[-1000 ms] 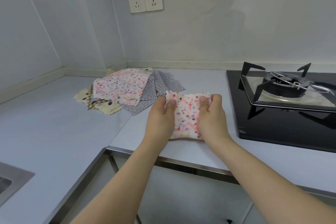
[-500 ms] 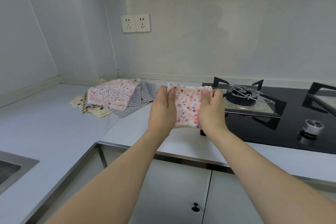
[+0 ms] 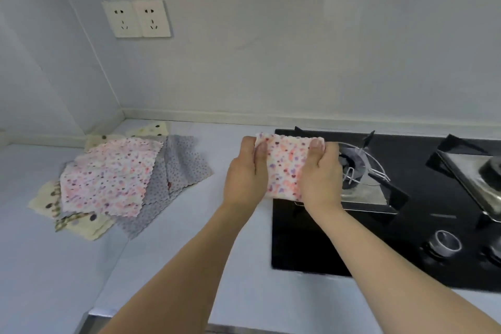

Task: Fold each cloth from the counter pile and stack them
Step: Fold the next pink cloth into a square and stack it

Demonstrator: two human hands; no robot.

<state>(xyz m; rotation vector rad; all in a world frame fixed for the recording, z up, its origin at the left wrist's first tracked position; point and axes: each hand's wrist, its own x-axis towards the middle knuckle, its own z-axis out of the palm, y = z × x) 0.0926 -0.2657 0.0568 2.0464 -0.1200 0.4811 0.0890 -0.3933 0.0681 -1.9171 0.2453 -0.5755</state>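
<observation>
A small folded cloth (image 3: 283, 168), white with pink and purple spots, is held up in the air over the left edge of the stove. My left hand (image 3: 245, 173) grips its left side with the thumb on the front. My right hand (image 3: 321, 173) grips its right side the same way. To the left on the counter lies the pile of unfolded cloths (image 3: 113, 179): a pink spotted one on top, grey dotted ones under it, cream ones with dark dots at the bottom.
A black gas stove (image 3: 379, 238) with two burners and knobs fills the counter's right side. The light counter (image 3: 217, 266) runs into a corner at the left. Two wall sockets (image 3: 137, 19) sit above the pile.
Both hands lifted the folded cloth off the counter and carried it up and to the right, over the stove's left edge. The view swung right and upward.
</observation>
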